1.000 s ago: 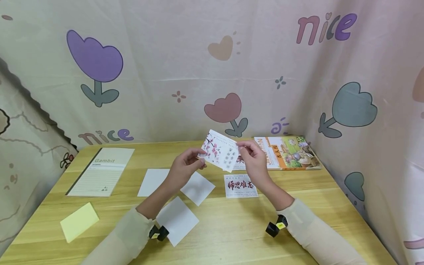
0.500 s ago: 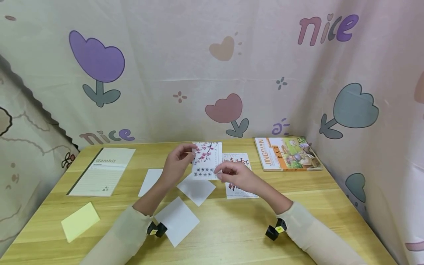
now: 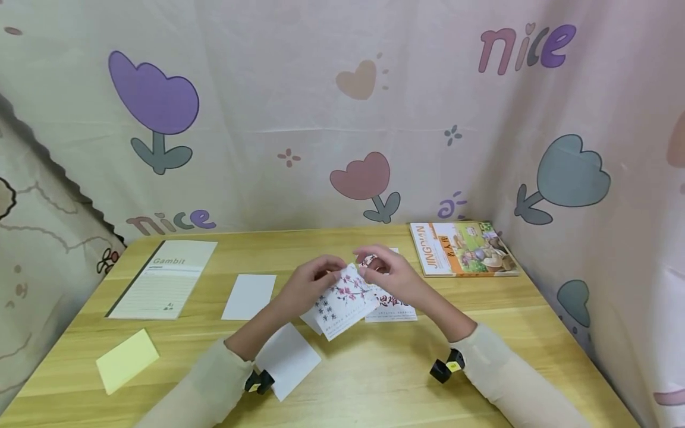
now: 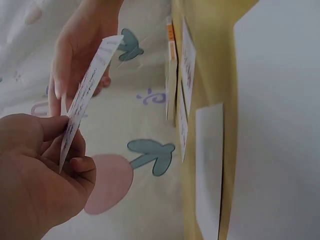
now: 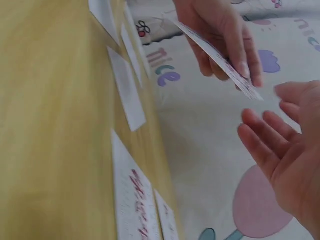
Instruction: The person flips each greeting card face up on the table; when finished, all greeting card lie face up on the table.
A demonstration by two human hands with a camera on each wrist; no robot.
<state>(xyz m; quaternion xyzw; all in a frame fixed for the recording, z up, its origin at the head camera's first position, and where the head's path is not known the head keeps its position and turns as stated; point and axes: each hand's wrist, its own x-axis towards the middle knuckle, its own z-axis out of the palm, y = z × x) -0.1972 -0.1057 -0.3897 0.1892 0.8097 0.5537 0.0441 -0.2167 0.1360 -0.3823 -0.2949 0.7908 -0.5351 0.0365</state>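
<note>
My left hand (image 3: 310,288) pinches a white card (image 3: 349,304) printed with pink plum blossoms and dark characters, between thumb and fingers at one corner. The card is tilted above the table. Beside its upper edge is my right hand (image 3: 393,276), fingers bent loosely; in the right wrist view these fingers (image 5: 265,137) are spread and stand apart from the card. Below the right hand lies a card with red characters (image 3: 393,314), partly covered. Another red-lettered card (image 3: 393,254) behind it is mostly hidden by that hand.
Blank white cards lie to the left: one by the left forearm (image 3: 248,297), one nearer (image 3: 291,361), and one (image 3: 311,321) mostly under the held card. Further left are a Gambit notebook (image 3: 163,279) and a yellow pad (image 3: 128,361). A picture book (image 3: 465,249) lies back right.
The blossom card, first held up in both hands, has been turned round and brought lower. My right hand has let go of it and stands just to its right.
</note>
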